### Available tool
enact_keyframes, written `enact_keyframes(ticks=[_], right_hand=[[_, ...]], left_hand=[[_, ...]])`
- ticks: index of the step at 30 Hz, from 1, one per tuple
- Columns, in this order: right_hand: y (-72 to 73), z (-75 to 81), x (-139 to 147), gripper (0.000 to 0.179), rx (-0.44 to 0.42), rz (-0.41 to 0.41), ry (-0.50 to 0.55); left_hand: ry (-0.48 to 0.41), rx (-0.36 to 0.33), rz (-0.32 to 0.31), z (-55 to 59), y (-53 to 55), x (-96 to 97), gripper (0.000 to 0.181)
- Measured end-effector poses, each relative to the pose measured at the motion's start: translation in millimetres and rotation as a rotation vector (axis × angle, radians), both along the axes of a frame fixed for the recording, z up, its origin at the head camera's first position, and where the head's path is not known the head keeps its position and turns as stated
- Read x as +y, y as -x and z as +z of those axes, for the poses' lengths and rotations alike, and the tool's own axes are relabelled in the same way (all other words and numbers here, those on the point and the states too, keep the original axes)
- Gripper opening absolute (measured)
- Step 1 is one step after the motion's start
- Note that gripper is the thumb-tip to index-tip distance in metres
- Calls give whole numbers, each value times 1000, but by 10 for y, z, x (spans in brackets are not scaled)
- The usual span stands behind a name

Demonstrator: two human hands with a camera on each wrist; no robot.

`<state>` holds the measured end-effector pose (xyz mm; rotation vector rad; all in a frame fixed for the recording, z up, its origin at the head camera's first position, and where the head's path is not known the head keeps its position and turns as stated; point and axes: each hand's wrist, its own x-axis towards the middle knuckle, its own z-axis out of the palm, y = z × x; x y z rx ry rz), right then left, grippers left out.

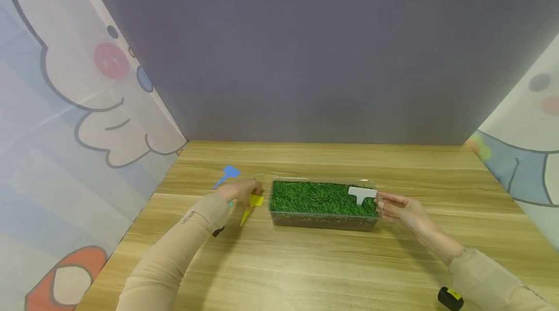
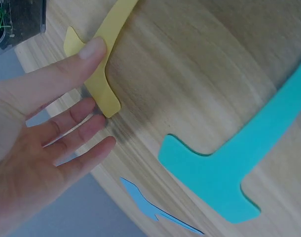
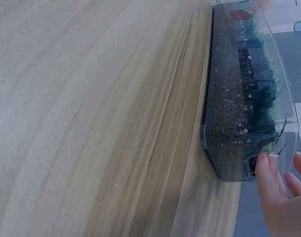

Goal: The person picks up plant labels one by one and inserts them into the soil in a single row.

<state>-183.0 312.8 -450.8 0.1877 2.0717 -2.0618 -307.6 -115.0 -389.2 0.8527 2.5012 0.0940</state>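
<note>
My left hand pinches a yellow T-shaped plant label, with the thumb across its face and the other fingers extended. A teal label of the same shape lies on the wood nearby, mostly hidden by the hand in the head view. Farther back is a blue label. A clear planter box holds dark soil and green grass. Upright in the grass, near the box's right end, is a white label. My right hand rests its nearly straight fingertips against that end wall.
The wooden table ends at a grey wall behind. Cartoon-printed panels flank it on both sides. A black cylinder with a yellow patch shows beside the right sleeve.
</note>
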Motion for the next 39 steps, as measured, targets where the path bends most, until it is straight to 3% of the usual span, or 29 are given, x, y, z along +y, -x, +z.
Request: enact_keyframes(ticks=[14, 28, 35, 39], right_hand=[[18, 12, 1, 84, -15, -6, -12], [12, -6, 12, 84, -5, 0, 2], [5, 12, 4, 88, -12, 13, 2], [0, 21, -1, 88, -7, 12, 15]], left_hand=[[1, 15, 33, -47, 69, -54, 46], [-2, 35, 79, -75, 46, -93, 41], [-32, 13, 137, -48, 54, -131, 34], [-131, -17, 151, -22, 67, -159, 27]])
